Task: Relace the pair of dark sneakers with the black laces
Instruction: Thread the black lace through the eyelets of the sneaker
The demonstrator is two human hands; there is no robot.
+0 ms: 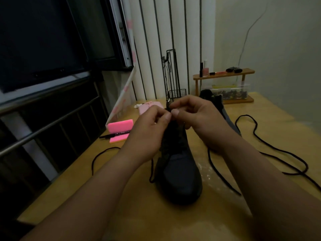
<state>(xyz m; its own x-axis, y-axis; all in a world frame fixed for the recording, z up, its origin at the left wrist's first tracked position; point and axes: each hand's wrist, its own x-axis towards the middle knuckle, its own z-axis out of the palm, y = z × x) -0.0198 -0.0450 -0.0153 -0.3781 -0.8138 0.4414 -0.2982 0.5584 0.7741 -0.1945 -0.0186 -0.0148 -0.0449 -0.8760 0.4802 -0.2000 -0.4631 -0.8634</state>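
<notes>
My left hand point(147, 127) and right hand point(198, 119) are bare, with short thumbnails. My forearms, entering from the frame's bottom, are bare too.

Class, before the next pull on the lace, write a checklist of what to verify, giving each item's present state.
1. Near sneaker stands upright on the table: ok.
2. Left hand pinches the lace at the sneaker's top: ok.
3. Right hand pinches there too: ok.
4. Lace tip through the eyelet: cannot tell, the hands hide it.
5. Loose lace on the right free of knots: cannot tell.
6. Second sneaker close behind the right hand: ok.
</notes>
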